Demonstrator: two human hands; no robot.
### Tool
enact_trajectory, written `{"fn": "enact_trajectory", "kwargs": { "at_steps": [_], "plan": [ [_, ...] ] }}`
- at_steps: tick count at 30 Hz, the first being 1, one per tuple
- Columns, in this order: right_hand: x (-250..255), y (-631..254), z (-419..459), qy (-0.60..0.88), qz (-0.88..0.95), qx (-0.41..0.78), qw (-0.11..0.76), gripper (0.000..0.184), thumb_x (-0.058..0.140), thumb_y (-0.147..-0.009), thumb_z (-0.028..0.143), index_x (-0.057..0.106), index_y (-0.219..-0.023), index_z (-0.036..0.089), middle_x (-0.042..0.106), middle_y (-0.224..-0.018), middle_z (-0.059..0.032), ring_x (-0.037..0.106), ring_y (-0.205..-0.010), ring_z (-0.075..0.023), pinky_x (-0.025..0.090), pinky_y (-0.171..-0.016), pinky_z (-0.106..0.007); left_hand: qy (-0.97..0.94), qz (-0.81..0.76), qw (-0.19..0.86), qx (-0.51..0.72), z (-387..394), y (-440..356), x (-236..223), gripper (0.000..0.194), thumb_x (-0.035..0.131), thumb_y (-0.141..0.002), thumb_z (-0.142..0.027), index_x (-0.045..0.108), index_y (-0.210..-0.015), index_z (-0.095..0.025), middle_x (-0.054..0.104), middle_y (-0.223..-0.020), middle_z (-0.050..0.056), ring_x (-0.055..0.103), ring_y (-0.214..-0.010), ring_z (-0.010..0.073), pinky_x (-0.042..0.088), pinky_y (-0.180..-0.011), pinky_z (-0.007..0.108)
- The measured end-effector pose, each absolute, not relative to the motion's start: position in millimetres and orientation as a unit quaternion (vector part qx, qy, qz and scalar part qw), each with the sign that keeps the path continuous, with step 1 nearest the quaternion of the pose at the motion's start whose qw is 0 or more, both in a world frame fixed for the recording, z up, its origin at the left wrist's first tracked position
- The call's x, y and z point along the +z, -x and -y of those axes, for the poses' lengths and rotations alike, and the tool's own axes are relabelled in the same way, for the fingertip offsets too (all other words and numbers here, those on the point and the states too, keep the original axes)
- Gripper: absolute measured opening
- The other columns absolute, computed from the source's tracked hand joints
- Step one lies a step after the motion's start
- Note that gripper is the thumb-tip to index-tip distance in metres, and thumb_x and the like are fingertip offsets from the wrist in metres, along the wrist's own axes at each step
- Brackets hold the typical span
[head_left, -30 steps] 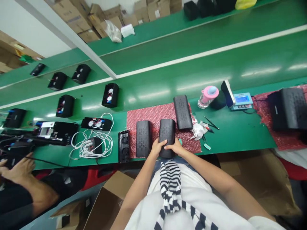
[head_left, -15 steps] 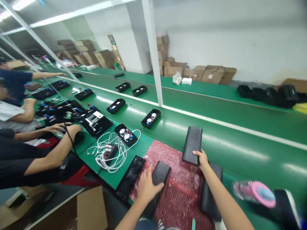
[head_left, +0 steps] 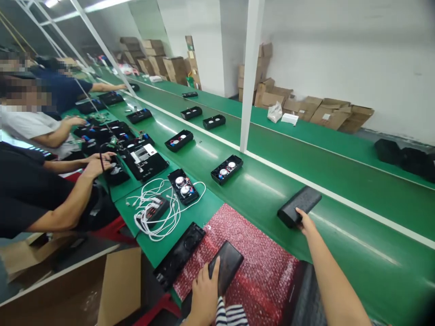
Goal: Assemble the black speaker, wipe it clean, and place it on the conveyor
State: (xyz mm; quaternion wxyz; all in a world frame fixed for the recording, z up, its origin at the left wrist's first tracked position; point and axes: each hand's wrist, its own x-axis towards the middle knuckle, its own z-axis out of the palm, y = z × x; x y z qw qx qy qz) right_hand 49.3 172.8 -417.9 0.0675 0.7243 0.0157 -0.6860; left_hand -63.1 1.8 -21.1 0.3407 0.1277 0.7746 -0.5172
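My right hand (head_left: 306, 222) grips the near end of a long black speaker shell (head_left: 299, 206), smooth side up, out over the green conveyor. With my left hand (head_left: 205, 287) I hold another black speaker shell (head_left: 228, 265) above a red bubble-wrap mat (head_left: 258, 237), fingers along its left side. An open black shell (head_left: 181, 253) with round recesses lies along the mat's left edge. Below my right forearm, a further dark shell (head_left: 307, 294) rests at the mat's right side, partly cut off by the frame.
White cables (head_left: 159, 222) lie coiled beside an open speaker half (head_left: 183, 186) with two silver drivers. More open halves (head_left: 227, 169) sit along the conveyor. Co-workers' hands (head_left: 98, 164) handle parts at left. A white post (head_left: 249, 81) rises beyond the belt; a cardboard box (head_left: 118, 285) stands lower left.
My right hand has carried its shell rightward, farther over the conveyor, and turned it more sideways. My left hand has shifted its grip along its shell. The view has swung left.
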Motion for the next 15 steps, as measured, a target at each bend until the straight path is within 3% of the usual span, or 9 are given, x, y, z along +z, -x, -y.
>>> {"fn": "enact_trajectory", "kwargs": {
  "at_steps": [3,6,10,12,15],
  "plan": [
    [-386.8,-58.0,-177.9,-0.751,-0.086,-0.650,0.076,0.032,0.070,-0.076,0.023,0.057,-0.104,0.013,0.059,-0.105,-0.0083,0.058,-0.095,-0.0197,0.048,-0.084,-0.037,-0.104,-0.834,0.375,-0.391,-8.7,75.4,-15.5,0.098,0.069,-0.057,-0.022,0.030,-0.148,-0.024,0.039,-0.141,0.019,0.040,-0.127,0.0397,0.030,-0.103,0.051],
    [-320.3,-62.5,-152.3,-0.724,-0.134,-0.674,0.063,0.039,0.068,-0.075,0.025,0.055,-0.110,0.014,0.056,-0.116,-0.0087,0.053,-0.106,-0.0211,0.042,-0.094,-0.040,-0.053,-0.862,0.423,-0.275,-15.6,99.3,-9.7,0.112,0.074,-0.048,-0.019,0.025,-0.149,-0.022,0.034,-0.142,0.022,0.038,-0.126,0.0451,0.027,-0.103,0.056],
    [-196.3,-63.4,-80.7,-0.607,-0.079,-0.786,0.086,0.035,0.070,-0.062,0.027,0.061,-0.093,0.015,0.063,-0.094,-0.0050,0.059,-0.093,-0.0196,0.045,-0.091,-0.038,-0.006,-0.856,0.495,-0.149,-14.7,125.0,-8.7,0.122,0.081,-0.046,-0.023,0.018,-0.150,-0.023,0.040,-0.142,0.016,0.041,-0.128,0.0342,0.031,-0.107,0.044],
    [-141.4,-63.9,-50.3,-0.570,-0.027,-0.815,0.099,0.048,0.072,-0.052,0.027,0.060,-0.097,0.018,0.065,-0.092,-0.0050,0.060,-0.089,-0.0216,0.047,-0.087,-0.038,0.029,-0.845,0.531,-0.065,-14.0,123.0,-9.9,0.119,0.079,-0.051,-0.025,0.014,-0.150,-0.021,0.044,-0.140,0.015,0.048,-0.124,0.0283,0.036,-0.105,0.039],
    [-91.4,-67.2,-28.1,-0.527,0.051,-0.844,0.090,0.057,0.066,-0.055,0.035,0.057,-0.109,0.021,0.067,-0.095,-0.0060,0.062,-0.089,-0.0248,0.048,-0.084,-0.042,0.092,-0.804,0.585,0.047,-14.9,99.3,-12.7,0.113,0.075,-0.058,-0.032,0.009,-0.150,-0.019,0.052,-0.133,0.015,0.059,-0.110,0.0262,0.048,-0.093,0.039]
  ]
}}
